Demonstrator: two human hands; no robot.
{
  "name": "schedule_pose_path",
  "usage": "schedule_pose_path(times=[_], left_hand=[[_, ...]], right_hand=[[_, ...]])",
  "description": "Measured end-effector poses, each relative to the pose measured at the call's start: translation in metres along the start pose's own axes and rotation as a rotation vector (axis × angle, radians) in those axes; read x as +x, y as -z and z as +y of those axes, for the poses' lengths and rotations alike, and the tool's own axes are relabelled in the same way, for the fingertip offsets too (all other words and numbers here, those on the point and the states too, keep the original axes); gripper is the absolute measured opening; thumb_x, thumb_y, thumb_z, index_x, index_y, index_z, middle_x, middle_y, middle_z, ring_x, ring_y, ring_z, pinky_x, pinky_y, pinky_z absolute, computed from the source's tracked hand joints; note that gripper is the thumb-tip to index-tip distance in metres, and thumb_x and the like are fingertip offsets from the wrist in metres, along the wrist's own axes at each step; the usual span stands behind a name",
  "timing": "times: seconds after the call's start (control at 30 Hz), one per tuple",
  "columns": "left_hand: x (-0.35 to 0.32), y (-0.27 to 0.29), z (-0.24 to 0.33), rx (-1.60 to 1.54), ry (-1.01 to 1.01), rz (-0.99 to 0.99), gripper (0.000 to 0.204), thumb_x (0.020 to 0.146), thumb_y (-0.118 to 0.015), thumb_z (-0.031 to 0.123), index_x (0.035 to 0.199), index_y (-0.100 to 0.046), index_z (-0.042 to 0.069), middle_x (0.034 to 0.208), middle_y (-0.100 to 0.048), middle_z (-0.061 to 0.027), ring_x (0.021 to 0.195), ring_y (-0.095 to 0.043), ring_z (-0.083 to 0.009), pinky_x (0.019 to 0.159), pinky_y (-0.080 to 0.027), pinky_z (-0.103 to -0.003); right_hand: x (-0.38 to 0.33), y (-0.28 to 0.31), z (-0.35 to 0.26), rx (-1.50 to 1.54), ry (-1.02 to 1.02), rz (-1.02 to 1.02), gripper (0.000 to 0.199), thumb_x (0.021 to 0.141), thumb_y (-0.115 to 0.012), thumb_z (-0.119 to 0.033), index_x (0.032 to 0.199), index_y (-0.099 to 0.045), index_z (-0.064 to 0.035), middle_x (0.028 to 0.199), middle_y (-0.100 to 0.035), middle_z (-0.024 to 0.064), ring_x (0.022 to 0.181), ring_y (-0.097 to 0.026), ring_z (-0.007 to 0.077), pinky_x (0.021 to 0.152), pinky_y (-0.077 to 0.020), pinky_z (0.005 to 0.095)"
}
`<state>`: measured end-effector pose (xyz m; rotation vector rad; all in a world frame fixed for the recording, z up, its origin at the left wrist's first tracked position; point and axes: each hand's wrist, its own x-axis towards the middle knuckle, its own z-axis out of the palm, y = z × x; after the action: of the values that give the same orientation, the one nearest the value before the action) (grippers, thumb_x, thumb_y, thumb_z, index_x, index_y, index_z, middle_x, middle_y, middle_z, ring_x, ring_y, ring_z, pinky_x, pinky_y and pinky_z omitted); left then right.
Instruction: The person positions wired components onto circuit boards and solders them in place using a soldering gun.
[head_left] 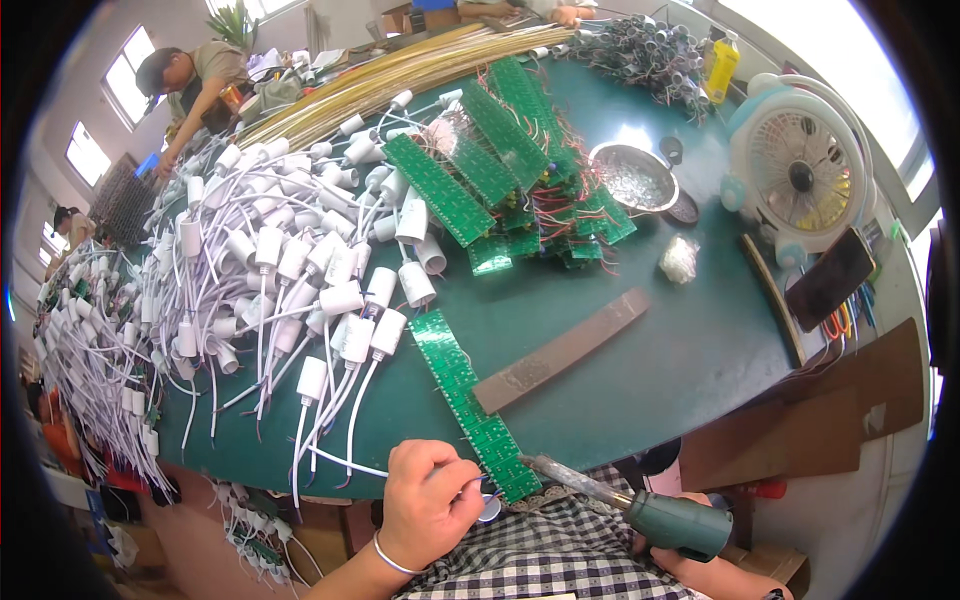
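Observation:
My left hand is closed in a pinch on the thin wire ends of a white cable, right beside the near end of a green circuit board strip. My right hand, partly hidden, is wrapped round a soldering iron with a dark green handle. The iron's tip points left and lies at the strip's near end; whether it touches cannot be made out. Across the strip's right edge rests a flat brown bar. A white cylindrical lamp holder with its cable lies left of the strip.
A large heap of white lamp holders covers the left side. Behind the strip stand stacked green boards with red wires. To the right are a metal bowl, a fan and a phone. People work at the back.

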<state>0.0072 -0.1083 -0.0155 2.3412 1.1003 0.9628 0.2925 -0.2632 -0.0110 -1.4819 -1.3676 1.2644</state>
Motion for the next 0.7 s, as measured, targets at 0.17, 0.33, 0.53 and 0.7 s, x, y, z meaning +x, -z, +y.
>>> schedule_pose_path(times=[0.17, 0.33, 0.53, 0.7], left_hand=[[0.002, -0.004, 0.0, 0.0, 0.059, -0.035, 0.018, 0.065, -0.07, 0.001, 0.08, -0.061, 0.007, 0.087, -0.052, -0.0082, 0.08, -0.052, -0.0272, 0.07, -0.043, -0.038], [0.0, -0.005, 0.0, 0.014, 0.055, -0.041, 0.019, 0.064, -0.07, 0.002, 0.079, -0.06, 0.008, 0.087, -0.052, -0.0076, 0.081, -0.051, -0.0273, 0.072, -0.042, -0.038], [-0.003, -0.006, -0.002, 0.04, 0.041, -0.062, 0.021, 0.063, -0.071, 0.005, 0.082, -0.061, 0.009, 0.087, -0.052, -0.0054, 0.081, -0.052, -0.0256, 0.073, -0.039, -0.038], [-0.001, -0.005, -0.002, 0.04, 0.027, -0.074, 0.022, 0.063, -0.07, 0.005, 0.082, -0.06, 0.009, 0.087, -0.052, -0.0055, 0.08, -0.052, -0.0255, 0.073, -0.039, -0.038]], right_hand=[[-0.001, -0.006, 0.003, -0.16, 0.086, 0.056, 0.024, 0.088, -0.06, -0.027, 0.087, -0.065, -0.0029, 0.074, -0.066, 0.0029, 0.074, -0.064, 0.0198, 0.077, -0.0459, 0.0298], [0.0, -0.006, 0.002, 0.038, -0.008, -0.008, 0.018, 0.081, -0.069, -0.02, 0.088, -0.066, -0.0042, 0.08, -0.067, 0.0059, 0.077, -0.063, 0.0213, 0.079, -0.0446, 0.036], [0.002, -0.015, 0.006, -0.47, 0.316, 0.156, 0.028, 0.067, -0.075, -0.008, 0.094, -0.069, -0.0061, 0.095, -0.067, 0.007, 0.086, -0.06, 0.0272, 0.079, -0.0439, 0.039], [0.005, -0.016, 0.013, -0.532, 0.371, 0.126, 0.031, 0.065, -0.076, -0.007, 0.095, -0.069, -0.0068, 0.093, -0.067, 0.0074, 0.086, -0.06, 0.0275, 0.078, -0.0435, 0.0387]])
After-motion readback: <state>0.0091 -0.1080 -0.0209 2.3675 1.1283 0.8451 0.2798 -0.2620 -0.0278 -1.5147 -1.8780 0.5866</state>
